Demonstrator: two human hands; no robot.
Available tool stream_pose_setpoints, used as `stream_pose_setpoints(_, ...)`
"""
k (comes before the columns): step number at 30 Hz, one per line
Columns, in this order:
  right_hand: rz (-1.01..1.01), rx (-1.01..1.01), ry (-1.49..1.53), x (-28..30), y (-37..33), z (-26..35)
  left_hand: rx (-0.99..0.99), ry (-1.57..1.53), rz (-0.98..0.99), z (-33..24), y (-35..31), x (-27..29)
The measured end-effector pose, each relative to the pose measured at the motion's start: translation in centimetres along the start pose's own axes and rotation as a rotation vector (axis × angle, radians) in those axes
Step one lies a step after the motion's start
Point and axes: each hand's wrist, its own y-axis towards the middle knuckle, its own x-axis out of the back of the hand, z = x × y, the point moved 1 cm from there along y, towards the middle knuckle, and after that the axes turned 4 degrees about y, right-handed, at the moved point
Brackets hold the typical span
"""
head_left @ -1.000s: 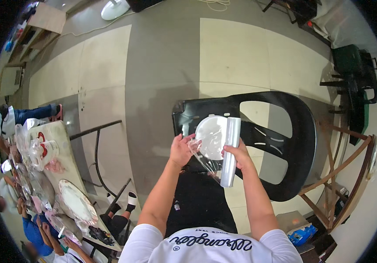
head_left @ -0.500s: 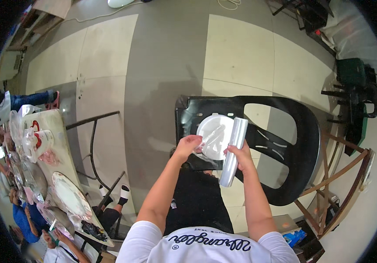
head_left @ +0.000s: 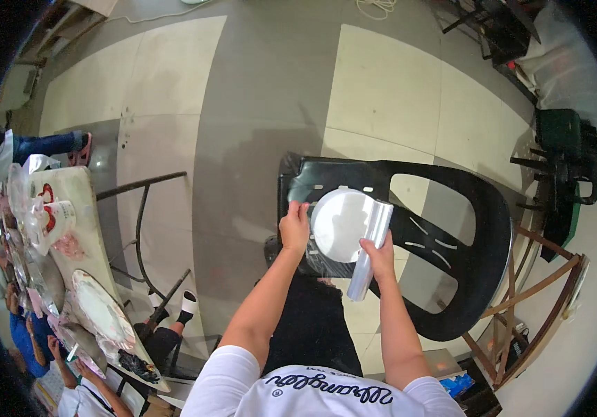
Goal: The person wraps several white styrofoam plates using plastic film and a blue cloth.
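Note:
A round white tub or plate (head_left: 334, 226) rests on the seat of a black plastic chair (head_left: 482, 278) in front of me. My right hand (head_left: 379, 257) grips a roll of clear cling film (head_left: 369, 258) along the tub's right side. To the left of the tub, my left hand (head_left: 295, 225) is closed in a pinch on the film's loose end. A thin, shiny sheet of film stretches between both hands, over the white surface. Whether the film touches the tub, I cannot tell.
On the left, a table (head_left: 107, 278) bears a large oval platter (head_left: 104, 309), a printed white container (head_left: 59, 221) and plastic bags. Several people sit or stand around it. A wooden frame (head_left: 538, 295) leans at the right, and dark chairs (head_left: 562, 167) stand along the wall.
My left hand has moved left and up, away from the roll, drawing the film out wider and smoother over the tub. My right hand keeps its hold on the roll.

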Motion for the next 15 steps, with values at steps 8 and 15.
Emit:
stream_pose_setpoints(8, -0.094, 0.126, -0.158, 0.0, 2.8, -1.4, -0.162, 0.124, -0.019, 1.6, 2.1, -2.5)
stream_pose_setpoints(15, -0.119, 0.221, -0.162, 0.6, 4.9, -4.0, -0.202, 0.115, -0.03, 2.2, 3.5, -3.9)
